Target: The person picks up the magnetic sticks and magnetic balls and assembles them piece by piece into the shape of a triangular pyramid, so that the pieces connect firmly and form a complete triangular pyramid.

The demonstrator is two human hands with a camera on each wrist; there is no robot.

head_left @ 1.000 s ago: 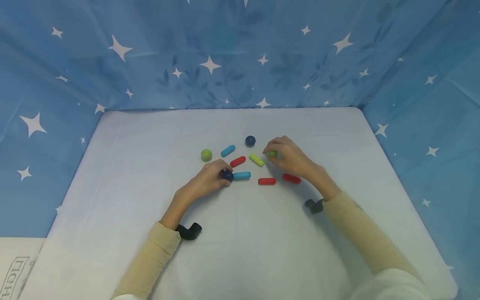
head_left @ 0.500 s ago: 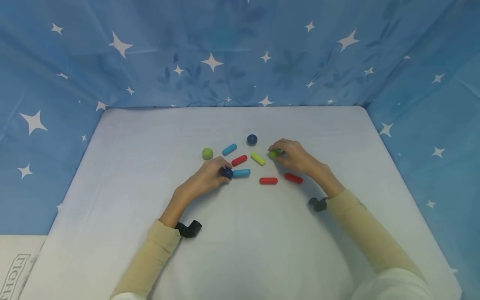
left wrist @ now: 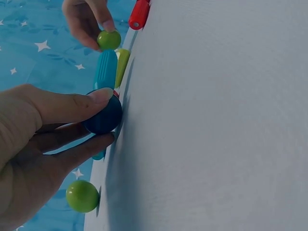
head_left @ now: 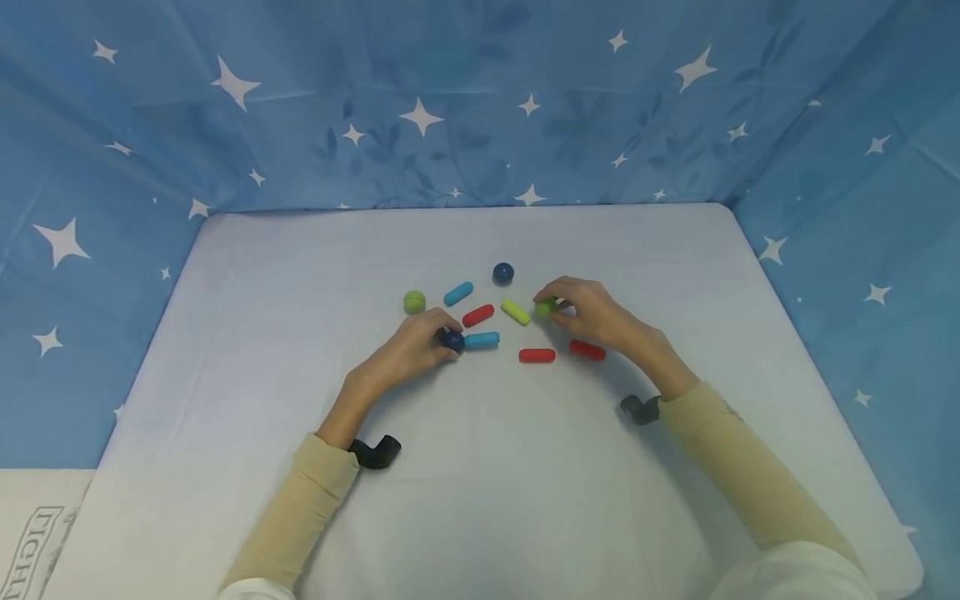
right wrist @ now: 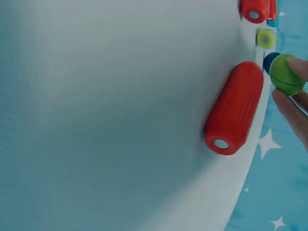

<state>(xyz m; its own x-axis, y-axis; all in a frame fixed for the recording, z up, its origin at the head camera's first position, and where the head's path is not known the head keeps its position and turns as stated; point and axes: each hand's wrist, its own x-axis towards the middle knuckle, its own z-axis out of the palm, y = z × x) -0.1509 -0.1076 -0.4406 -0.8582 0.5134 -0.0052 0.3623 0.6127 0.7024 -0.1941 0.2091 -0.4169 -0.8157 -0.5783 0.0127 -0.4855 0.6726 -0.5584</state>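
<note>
Held green ball (head_left: 545, 309): shifted slightly toward the person since a second ago; now just right of the lime stick (head_left: 516, 312).
Right hand (head_left: 592, 312): thumb and fingertips pinch that ball.
Left hand (head_left: 408, 346): thumb and fingers curled round the held navy ball (head_left: 453, 342) — left of the lime stick, butted against the blue stick (head_left: 482, 340).
Far navy ball (head_left: 503, 273): beyond the lime stick.
Red sticks (head_left: 537, 356): one left of it, two on its near side.

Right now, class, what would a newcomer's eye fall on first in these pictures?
Probably on the left hand pinching a blue ball and the right hand pinching a green ball, midway across the white table. Bright red rods lie nearby. Beyond the table's far edge, a star-patterned blue curtain fills the top of the head view.
</note>
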